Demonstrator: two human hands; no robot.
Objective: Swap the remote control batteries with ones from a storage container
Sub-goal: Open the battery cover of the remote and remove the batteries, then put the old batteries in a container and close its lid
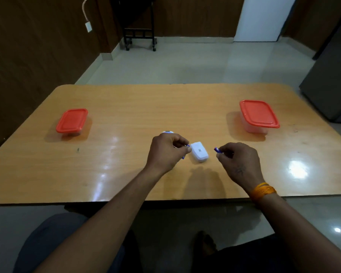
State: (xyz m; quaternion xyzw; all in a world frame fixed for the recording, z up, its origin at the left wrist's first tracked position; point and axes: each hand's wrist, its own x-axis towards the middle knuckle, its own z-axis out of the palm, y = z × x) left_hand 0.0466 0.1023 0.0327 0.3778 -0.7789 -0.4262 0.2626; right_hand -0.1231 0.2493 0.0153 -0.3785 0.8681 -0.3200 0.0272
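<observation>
1. From my remote seat I see both hands low over the table [126, 107], close to its near edge. The left hand [165, 152] has its fingers curled and pinches a small blue battery [187, 146] at thumb and forefinger; a second blue tip shows under the palm, though I can't tell whether that is another battery.
2. The right hand [237, 160] is likewise curled, pinching a blue battery [217, 150] whose end pokes out toward the middle.
3. Between the hands lies the white battery cover [199, 152], flat on the table. The remote [168, 132] is mostly hidden behind the left hand, with only a white end showing.
4. Two lidded containers stand well apart: the left container [72, 121] and the right container [259, 116], both closed under red lids.
5. My judgement: the batteries are out and the fresh ones are still boxed.
6. Risks from here: a battery held by a light pinch could slip and roll off the near edge. With both lids closed, opening one with a loaded hand invites a drop. Old and new cells could get mixed if set down loose. The left wrist could nudge the hidden remote.
</observation>
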